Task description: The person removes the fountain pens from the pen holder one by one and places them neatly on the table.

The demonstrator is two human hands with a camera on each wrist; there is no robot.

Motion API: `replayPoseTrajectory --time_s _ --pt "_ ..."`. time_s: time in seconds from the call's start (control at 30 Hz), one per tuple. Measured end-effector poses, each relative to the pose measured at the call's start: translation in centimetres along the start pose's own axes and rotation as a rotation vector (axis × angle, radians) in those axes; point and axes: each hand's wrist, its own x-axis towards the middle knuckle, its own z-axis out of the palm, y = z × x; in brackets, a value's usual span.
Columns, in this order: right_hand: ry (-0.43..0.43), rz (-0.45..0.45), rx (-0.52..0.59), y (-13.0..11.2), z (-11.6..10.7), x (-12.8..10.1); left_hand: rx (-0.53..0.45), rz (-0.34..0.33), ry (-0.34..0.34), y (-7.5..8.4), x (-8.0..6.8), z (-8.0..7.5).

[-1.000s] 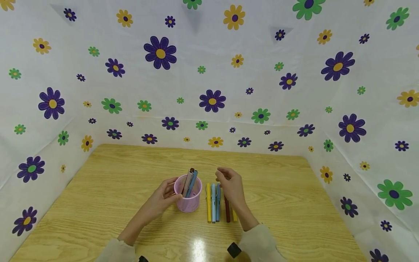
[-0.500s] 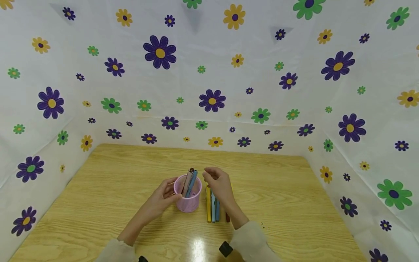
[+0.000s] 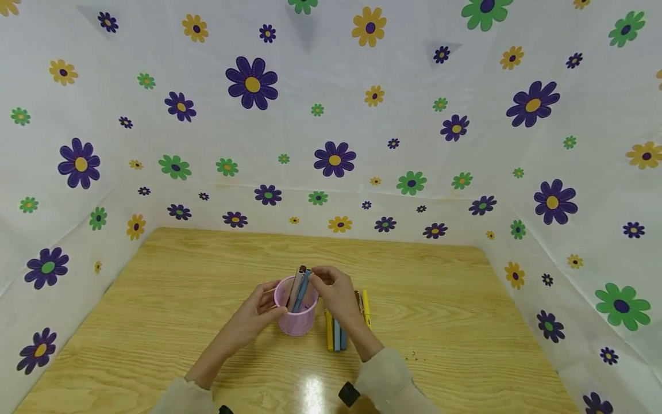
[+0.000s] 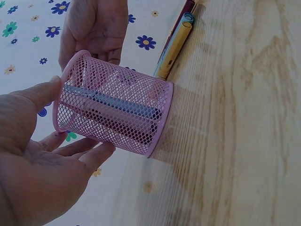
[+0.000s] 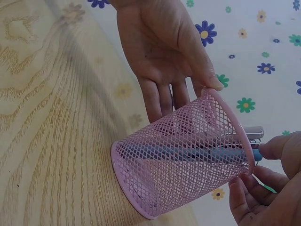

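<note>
Left hand [image 3: 257, 315] is cupping the pink mesh pen cup [image 3: 296, 314], thumb on its rim, fingers lying straight along the wall. Right hand [image 3: 336, 296] is pinching a blue pen [image 3: 301, 289] standing inside it. Just right of that grip, loose pens [image 3: 335, 335] are lying on the wooden table [image 3: 155, 305].

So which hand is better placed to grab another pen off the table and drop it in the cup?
Probably the right hand. It is at the pens in the pink cup, and the loose pens lie directly under it. The left hand rests against the cup's far side, steadying it.
</note>
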Motion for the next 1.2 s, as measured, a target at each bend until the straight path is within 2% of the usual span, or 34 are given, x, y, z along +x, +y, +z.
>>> replayPoseTrajectory --time_s 0.27,0.43,0.67,0.9,1.2 --pt "-0.017 -0.025 -0.027 -3.3 0.0 -1.2 -0.001 0.000 -0.003 0.0 0.0 0.0" --pt "-0.020 -0.046 -0.035 -4.0 0.1 -1.5 0.003 -0.004 0.002 0.0 0.0 0.0" --pt "-0.023 -0.046 -0.047 -3.7 0.3 -1.3 0.001 -0.003 0.000 -0.2 0.0 0.0" --pt "0.002 -0.016 -0.054 0.7 0.7 0.5 0.008 -0.002 0.004 -0.1 0.0 0.0" --pt "0.074 0.026 -0.046 -0.2 0.1 0.3 0.007 -0.011 0.008 -0.2 0.0 0.0"
